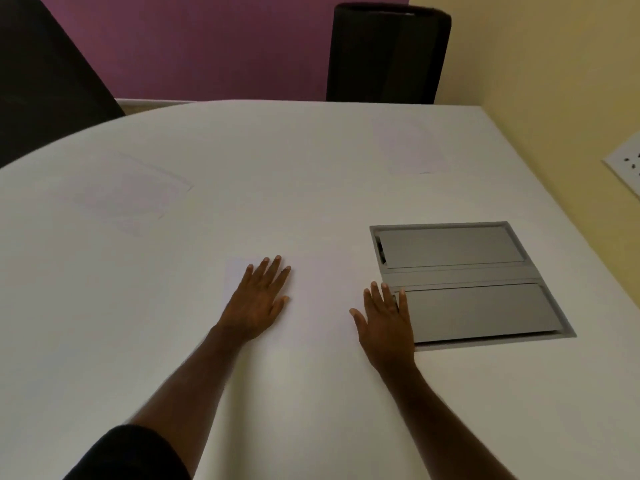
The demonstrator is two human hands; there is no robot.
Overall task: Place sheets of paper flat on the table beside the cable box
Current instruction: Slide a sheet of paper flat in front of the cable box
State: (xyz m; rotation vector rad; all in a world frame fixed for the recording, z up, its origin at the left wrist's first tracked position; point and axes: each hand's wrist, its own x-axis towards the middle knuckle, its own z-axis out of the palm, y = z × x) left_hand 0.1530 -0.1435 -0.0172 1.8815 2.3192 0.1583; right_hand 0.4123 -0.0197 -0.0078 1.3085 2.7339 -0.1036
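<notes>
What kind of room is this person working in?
Probably an office meeting room: a large white table with a built-in grey cable box, dark chairs pulled up to it, and a wall socket.

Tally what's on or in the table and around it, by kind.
Paper sheets: 3, one far left, one far right, one under the hands
Cable box: 1
Chairs: 2, and
Wall socket: 1
Hands: 2, left hand, right hand
Total: 9
</notes>
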